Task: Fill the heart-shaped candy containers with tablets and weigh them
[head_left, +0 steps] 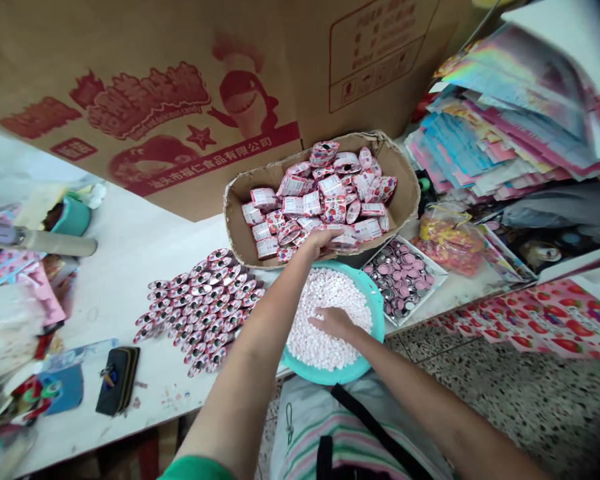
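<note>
Head view: hands apart, left hand (pixel 319 243) on pink packets (pixel 333 210) in a cardboard tray (pixel 401 188), right hand (pixel 333 323) in white pellets (pixel 325 340) in a teal basin (pixel 376 313). Basin at the front edge of the tabletop (pixel 111 280) could tip if knocked, spilling pellets

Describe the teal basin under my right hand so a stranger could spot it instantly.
Start at the big printed carton, then drop to the white table below it. At the table's near edge, below the cardboard tray of pink wrapped packets, sits the teal basin. Only it is heaped with small white pellets, the right hand resting in them.
</note>
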The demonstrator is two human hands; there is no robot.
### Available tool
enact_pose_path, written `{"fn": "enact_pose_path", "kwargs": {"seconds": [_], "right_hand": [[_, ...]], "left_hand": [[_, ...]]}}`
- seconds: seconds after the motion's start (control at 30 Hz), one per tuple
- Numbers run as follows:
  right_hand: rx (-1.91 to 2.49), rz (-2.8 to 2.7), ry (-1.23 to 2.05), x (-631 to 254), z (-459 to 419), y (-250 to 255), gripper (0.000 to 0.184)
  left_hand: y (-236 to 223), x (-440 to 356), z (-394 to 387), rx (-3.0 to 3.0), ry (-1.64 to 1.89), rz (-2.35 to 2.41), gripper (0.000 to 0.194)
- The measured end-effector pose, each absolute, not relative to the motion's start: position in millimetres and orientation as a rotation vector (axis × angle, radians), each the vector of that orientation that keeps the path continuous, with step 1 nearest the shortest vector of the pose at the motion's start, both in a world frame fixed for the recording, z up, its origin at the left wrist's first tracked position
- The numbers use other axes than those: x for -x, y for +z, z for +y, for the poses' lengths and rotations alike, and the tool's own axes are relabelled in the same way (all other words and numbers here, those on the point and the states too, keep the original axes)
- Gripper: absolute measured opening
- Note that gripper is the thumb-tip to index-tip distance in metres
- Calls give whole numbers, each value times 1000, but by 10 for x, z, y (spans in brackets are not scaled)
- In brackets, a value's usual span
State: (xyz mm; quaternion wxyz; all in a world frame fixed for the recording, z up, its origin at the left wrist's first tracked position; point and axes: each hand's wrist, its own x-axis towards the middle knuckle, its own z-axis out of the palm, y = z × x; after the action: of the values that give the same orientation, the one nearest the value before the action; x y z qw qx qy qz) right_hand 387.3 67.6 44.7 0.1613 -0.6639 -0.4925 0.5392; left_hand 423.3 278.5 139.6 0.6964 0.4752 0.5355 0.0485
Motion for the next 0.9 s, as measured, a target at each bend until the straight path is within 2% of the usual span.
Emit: {"fn": "enact_pose_path", "kwargs": {"seconds": [0.1, 0.23, 0.4, 0.6, 0.9], "right_hand": [[1790, -1011, 1762, -3899, 730, 410, 32], [1707, -680, 1852, -3973, 740, 455, 32], [1147, 145, 2132, -4118, 712, 663, 29], [849, 354, 1952, -4197, 672, 983, 24], [912, 241, 1684, -3963, 696, 1532, 19]], "left_hand": [[1686, -3887, 2655, -1035, 275, 1091, 40], [1977, -3213, 2234, -1132, 639, 1109, 46], [1935, -2380, 1438, -1363, 823, 1382, 40], [1670, -1986, 720, -1581, 596, 1417, 37], [1651, -2101, 507, -1785, 470, 1207, 40]]}}
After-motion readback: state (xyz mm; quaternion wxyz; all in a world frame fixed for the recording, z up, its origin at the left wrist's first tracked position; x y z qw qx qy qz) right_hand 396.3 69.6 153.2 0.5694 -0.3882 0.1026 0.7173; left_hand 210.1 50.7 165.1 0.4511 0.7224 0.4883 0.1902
